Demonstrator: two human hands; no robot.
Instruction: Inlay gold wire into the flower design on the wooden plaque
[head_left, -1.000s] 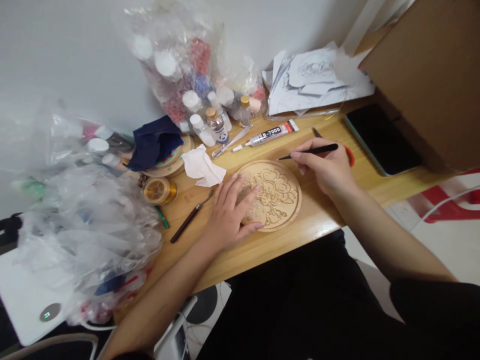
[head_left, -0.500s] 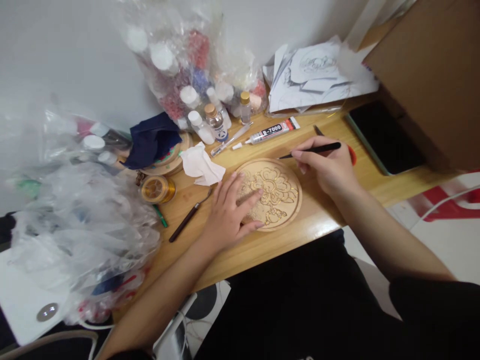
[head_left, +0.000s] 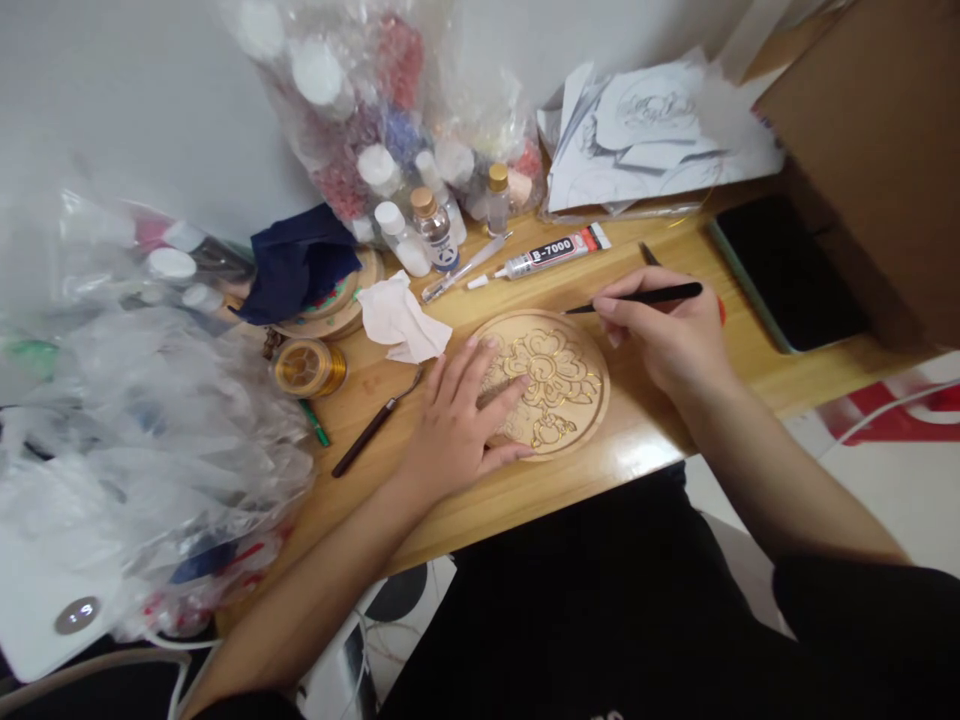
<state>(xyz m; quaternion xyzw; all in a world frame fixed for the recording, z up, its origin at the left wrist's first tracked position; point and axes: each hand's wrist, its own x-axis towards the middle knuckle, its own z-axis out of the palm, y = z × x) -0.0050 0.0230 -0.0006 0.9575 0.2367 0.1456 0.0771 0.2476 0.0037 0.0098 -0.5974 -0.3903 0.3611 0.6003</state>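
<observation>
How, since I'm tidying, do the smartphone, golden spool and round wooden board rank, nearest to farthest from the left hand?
1. Round wooden board: partly under the left hand.
2. Golden spool: left of the hand.
3. Smartphone: far to the right.

Grey wall (head_left: 150, 90), wooden table (head_left: 637, 420) (glossy)

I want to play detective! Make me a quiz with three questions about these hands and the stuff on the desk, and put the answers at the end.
1. True or false: the left hand hides the round wooden board completely.

2. What is the right hand holding?
A) the phone
B) a slim black tool
C) some crumpled white paper

3. Fill in the gap: the tube is printed with "B-____".

Key:
1. False; much of the board shows.
2. B
3. 7000
</observation>
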